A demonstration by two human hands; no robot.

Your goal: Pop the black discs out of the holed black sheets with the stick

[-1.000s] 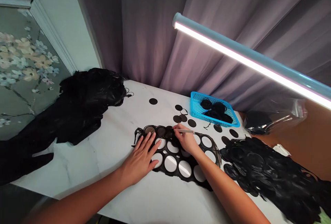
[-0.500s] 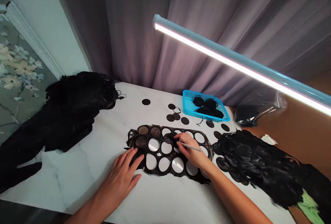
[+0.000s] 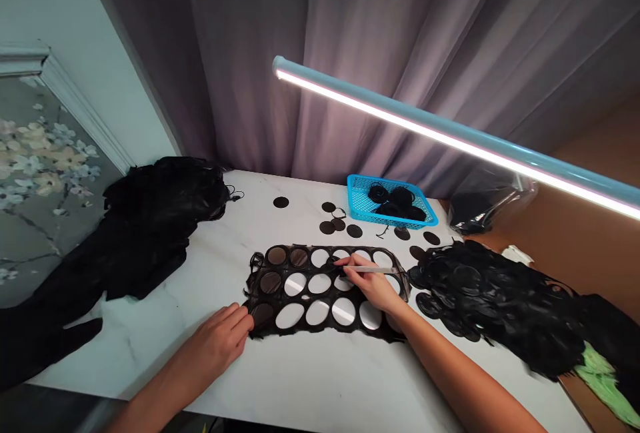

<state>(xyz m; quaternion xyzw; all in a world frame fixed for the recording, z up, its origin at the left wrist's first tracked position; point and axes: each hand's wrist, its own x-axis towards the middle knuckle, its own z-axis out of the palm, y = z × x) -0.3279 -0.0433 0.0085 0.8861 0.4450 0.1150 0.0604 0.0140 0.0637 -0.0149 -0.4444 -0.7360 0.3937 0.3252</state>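
A black sheet (image 3: pixel 307 296) with rows of round holes lies on the white table; white shows through most holes, and several at the left look dark brown. My left hand (image 3: pixel 226 332) is closed with curled fingers at the sheet's lower left corner, seemingly pinching its edge. Over the upper middle of the sheet, my right hand (image 3: pixel 369 281) is closed around a slim pale tool (image 3: pixel 375 270), possibly tweezers. Something dark lies at its fingertips, too unclear to name. Loose black discs (image 3: pixel 355 230) are scattered behind the sheet.
A blue mesh basket (image 3: pixel 354 210) holding black pieces stands at the back. Heaps of black material lie at left (image 3: pixel 155 226) and right (image 3: pixel 480 293). A lit tube lamp (image 3: pixel 425 123) crosses above the table (image 3: pixel 300 380). Beyond the basket is a clear plastic bag (image 3: pixel 480 203).
My left hand has moved down and left off the sheet's face to its corner, its fingers now curled. The dark disc by my right fingertips shows less. The camera view has shifted.
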